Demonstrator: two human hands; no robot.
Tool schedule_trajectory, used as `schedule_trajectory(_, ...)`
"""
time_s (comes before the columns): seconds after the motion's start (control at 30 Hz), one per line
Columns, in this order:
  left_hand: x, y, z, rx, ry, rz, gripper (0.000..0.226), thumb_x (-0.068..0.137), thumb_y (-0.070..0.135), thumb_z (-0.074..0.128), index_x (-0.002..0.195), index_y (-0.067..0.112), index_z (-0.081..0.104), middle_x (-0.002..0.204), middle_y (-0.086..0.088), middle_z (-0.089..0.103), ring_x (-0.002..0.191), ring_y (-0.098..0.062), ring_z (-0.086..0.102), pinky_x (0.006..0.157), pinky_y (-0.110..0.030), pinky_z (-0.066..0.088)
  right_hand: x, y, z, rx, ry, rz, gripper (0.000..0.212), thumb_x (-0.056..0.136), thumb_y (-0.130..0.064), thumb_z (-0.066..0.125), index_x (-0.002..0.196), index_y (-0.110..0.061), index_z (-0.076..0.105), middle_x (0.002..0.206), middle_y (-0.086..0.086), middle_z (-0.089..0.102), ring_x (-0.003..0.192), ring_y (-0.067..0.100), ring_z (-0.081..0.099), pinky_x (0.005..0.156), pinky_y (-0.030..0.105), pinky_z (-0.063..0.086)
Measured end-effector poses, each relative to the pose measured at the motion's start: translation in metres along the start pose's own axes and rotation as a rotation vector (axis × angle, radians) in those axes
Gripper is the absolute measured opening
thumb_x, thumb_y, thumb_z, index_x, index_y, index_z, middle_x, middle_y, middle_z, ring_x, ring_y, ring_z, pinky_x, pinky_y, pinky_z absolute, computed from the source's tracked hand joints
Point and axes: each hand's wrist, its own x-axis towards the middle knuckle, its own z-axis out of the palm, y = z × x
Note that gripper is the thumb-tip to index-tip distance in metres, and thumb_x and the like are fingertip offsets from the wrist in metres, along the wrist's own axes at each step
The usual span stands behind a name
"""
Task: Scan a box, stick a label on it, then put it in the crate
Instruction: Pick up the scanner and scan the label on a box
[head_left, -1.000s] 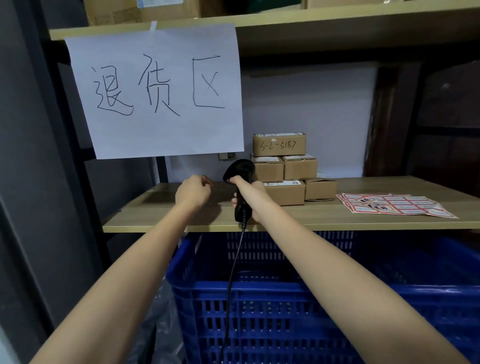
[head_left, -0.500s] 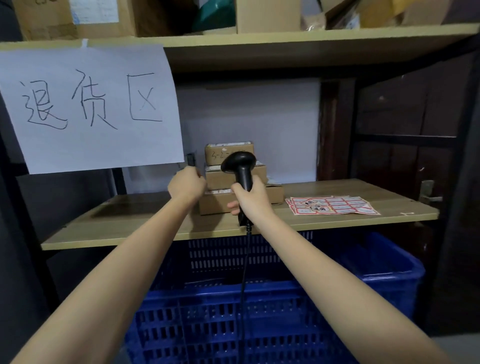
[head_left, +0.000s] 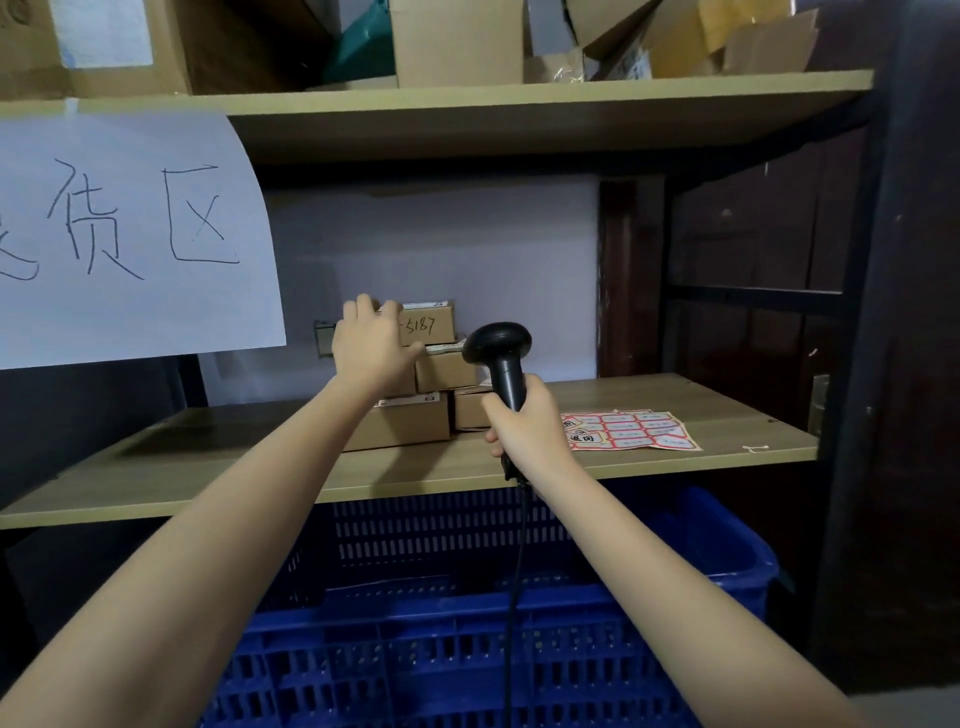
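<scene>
Several small cardboard boxes are stacked at the back of the wooden shelf (head_left: 208, 467). The top box (head_left: 434, 325) has "5187" handwritten on its front. My left hand (head_left: 371, 348) lies over that box's left part, fingers across its top and thumb at its lower edge. My right hand (head_left: 524, 421) grips a black barcode scanner (head_left: 498, 348) upright, just right of the stack, its head level with the top box. A sheet of red-and-white labels (head_left: 631, 431) lies on the shelf to the right. The blue plastic crate (head_left: 737, 561) stands below the shelf.
A white paper sign (head_left: 130, 244) with handwritten characters hangs from the upper shelf (head_left: 519, 119) at the left. More cardboard boxes crowd the upper shelf. The scanner's black cable (head_left: 517, 582) hangs down in front of the crate. A dark rack post (head_left: 878, 312) stands at the right.
My left hand rose from a fist beside the stack to the top box and spread over it. The scanner moved right of the stack. The camera moved closer and turned right.
</scene>
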Motion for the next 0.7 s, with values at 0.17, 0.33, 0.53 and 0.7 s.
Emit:
schedule_trajectory(0.17,0.025,-0.015,0.001,-0.189,-0.144,-0.177,0.089,0.072,0.053,0.068,0.142,0.014,0.031,0.145,-0.019,0.028,0.136,-0.035,0.027,0.107,-0.046,0.032,0.004,0.002,-0.004,0.006,-0.022,-0.003,0.019,0.086,-0.015,0.051,0.103,-0.012,0.046,0.071,0.001,0.046,0.055,0.011,0.05,0.041,0.015,0.043)
schedule_trajectory(0.33,0.053,-0.042,0.003,-0.475,-0.377,-0.314,0.101,0.068,0.043,0.076,0.145,0.01,0.02,0.152,-0.015,0.026,0.138,-0.032,0.031,0.111,-0.04,0.029,0.012,0.001,0.001,-0.006,-0.029,-0.002,0.016,0.085,-0.015,0.051,0.1,-0.013,0.046,0.069,0.001,0.047,0.054,0.012,0.051,0.04,0.014,0.043)
schedule_trajectory(0.53,0.074,-0.064,0.011,-0.669,-0.402,-0.343,0.108,0.068,0.043,0.076,0.148,0.011,0.01,0.154,-0.009,0.026,0.141,-0.029,0.029,0.113,-0.038,0.026,0.027,-0.006,0.017,-0.025,-0.058,-0.002,0.02,0.086,-0.018,0.051,0.106,-0.014,0.049,0.069,0.006,0.051,0.048,0.01,0.05,0.039,0.015,0.042)
schedule_trajectory(0.7,0.115,-0.101,0.063,-0.581,-0.335,-0.249,0.124,0.039,0.084,0.065,0.143,0.029,0.027,0.149,-0.008,0.039,0.136,-0.033,0.039,0.11,-0.05,0.035,0.037,-0.007,0.023,-0.009,-0.062,0.001,0.016,0.086,-0.016,0.052,0.102,-0.016,0.052,0.069,0.009,0.053,0.045,0.008,0.051,0.042,0.018,0.043)
